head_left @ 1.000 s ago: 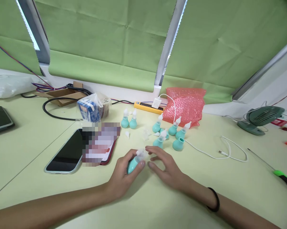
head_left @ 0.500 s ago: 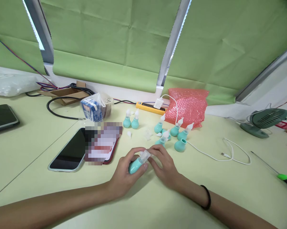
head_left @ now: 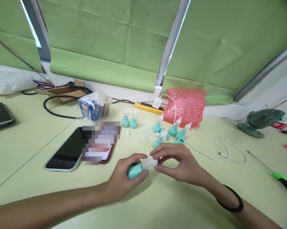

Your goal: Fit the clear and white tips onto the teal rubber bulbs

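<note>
Left hand (head_left: 123, 183): near centre of table (head_left: 157, 206); fingers closed round teal bulb (head_left: 133, 171).
Right hand (head_left: 181, 165): fingers pinching clear tip (head_left: 150, 163) at bulb's right end.
Phone (head_left: 64, 154): flat, left of hands.
Spare bulbs (head_left: 168, 133): upright, farther back.
Bubble wrap (head_left: 185, 106): far, behind them.

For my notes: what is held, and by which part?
Left hand grips the teal rubber bulb by its round body; right hand pinches its clear plastic tip.
</note>
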Demonstrator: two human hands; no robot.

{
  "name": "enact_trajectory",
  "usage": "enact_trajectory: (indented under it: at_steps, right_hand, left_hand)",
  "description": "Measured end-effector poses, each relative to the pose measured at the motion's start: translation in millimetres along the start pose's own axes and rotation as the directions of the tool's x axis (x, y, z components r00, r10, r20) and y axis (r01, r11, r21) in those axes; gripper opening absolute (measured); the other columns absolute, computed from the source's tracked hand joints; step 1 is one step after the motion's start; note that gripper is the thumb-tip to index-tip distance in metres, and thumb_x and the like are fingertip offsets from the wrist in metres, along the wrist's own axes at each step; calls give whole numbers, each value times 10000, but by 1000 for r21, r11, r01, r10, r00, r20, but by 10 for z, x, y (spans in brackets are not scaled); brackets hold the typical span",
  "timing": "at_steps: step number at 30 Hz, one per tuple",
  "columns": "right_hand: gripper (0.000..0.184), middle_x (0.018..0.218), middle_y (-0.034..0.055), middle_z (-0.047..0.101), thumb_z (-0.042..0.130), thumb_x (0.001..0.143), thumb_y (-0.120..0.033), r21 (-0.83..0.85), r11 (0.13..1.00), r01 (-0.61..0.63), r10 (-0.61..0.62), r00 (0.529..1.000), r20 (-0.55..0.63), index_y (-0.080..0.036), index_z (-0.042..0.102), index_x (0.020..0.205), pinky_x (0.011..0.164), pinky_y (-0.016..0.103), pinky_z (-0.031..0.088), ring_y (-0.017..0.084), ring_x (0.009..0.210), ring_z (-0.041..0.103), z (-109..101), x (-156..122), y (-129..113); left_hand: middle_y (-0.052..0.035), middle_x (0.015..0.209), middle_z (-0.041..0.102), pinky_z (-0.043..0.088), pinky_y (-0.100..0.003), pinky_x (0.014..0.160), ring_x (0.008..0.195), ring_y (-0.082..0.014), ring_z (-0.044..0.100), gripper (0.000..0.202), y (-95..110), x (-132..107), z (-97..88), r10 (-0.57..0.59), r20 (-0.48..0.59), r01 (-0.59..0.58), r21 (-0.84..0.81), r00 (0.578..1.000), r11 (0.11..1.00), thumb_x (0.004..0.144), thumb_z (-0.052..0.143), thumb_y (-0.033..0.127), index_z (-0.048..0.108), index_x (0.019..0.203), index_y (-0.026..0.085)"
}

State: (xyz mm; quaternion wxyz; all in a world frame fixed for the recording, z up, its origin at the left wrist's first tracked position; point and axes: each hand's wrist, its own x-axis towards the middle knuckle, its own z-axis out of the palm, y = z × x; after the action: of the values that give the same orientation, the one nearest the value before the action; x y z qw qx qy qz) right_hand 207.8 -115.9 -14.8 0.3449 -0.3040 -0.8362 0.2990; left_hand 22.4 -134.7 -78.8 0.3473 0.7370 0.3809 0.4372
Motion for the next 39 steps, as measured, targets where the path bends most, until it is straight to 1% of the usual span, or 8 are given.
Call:
enact_trajectory:
  at_steps: [7, 10, 17, 22, 30, 33, 37, 39]
  right_hand:
    - [195, 851, 33, 653, 549, 722, -125, -137, 990, 34, -25, 998, 66, -223, 650, 857, 628, 281, 534, 157, 718, 611, -45, -6, -94]
    - [176, 833, 30, 655, 560, 725, -144, -128, 992, 24, -15, 997, 70, -225, 650, 853, 613, 276, 535, 153, 699, 610, -64, -1, -90]
    - [133, 735, 26, 648, 616, 685, -184, -74, 996, -39, 46, 994, 100, -206, 658, 809, 564, 249, 536, 143, 650, 600, -55, 15, -41]
    - [140, 718, 34, 633, 657, 645, -209, 39, 988, -150, 148, 988, 54, -184, 663, 782, 565, 253, 543, 143, 649, 593, -19, 15, 8]
    - [179, 758, 46, 654, 703, 588, -183, 271, 931, -245, 217, 968, 128, -170, 679, 765, 585, 283, 549, 169, 689, 617, -22, 40, 163]
    - [197, 749, 47, 673, 717, 564, -180, 306, 913, -268, 243, 963, 118, -169, 687, 758, 588, 280, 542, 177, 689, 626, -3, 42, 240]
    - [221, 720, 40, 693, 726, 549, -186, 348, 878, -329, 297, 944, 142, -178, 693, 767, 581, 266, 539, 176, 655, 641, 33, 31, 302]
    - [218, 698, 38, 697, 732, 539, -190, 365, 865, -344, 329, 938, 105, -178, 695, 753, 545, 251, 534, 172, 621, 643, 53, 27, 311]
  left_hand:
    - [-22, 756, 589, 423, -210, 610, 670, -129, 528, 273, -3, 13, 1, -43, 24, 42, 12, 999, 999, 735, 535, 284, 537, 975, 152]
    - [-26, 761, 597, 427, -211, 611, 680, -134, 535, 258, -11, 22, 4, -60, 14, 60, 14, 998, 998, 737, 537, 296, 556, 948, 147]
    - [-13, 706, 594, 422, -198, 593, 620, -113, 528, 240, 4, 17, 20, 18, 11, -18, 44, 1000, 999, 718, 561, 262, 564, 922, 134]
    - [-12, 719, 594, 423, -195, 602, 635, -114, 529, 227, 18, 20, 15, 10, 14, -11, 47, 1000, 999, 726, 551, 266, 560, 916, 141]
    - [-21, 738, 619, 421, -204, 586, 647, -132, 540, 227, 6, 25, 5, -40, 66, 39, 15, 997, 999, 753, 525, 296, 587, 909, 143]
    - [-19, 721, 630, 424, -204, 566, 620, -130, 544, 215, 0, 38, 8, -55, 48, 54, 17, 997, 998, 754, 529, 294, 608, 883, 141]
    - [-29, 801, 652, 441, -213, 602, 662, -141, 572, 198, -15, 30, 18, -3, -10, 3, 15, 1000, 1000, 744, 551, 267, 609, 892, 149]
    - [-36, 836, 654, 447, -218, 608, 684, -150, 581, 191, -24, 20, 22, 0, -22, 0, 20, 1000, 1000, 747, 550, 265, 610, 888, 151]
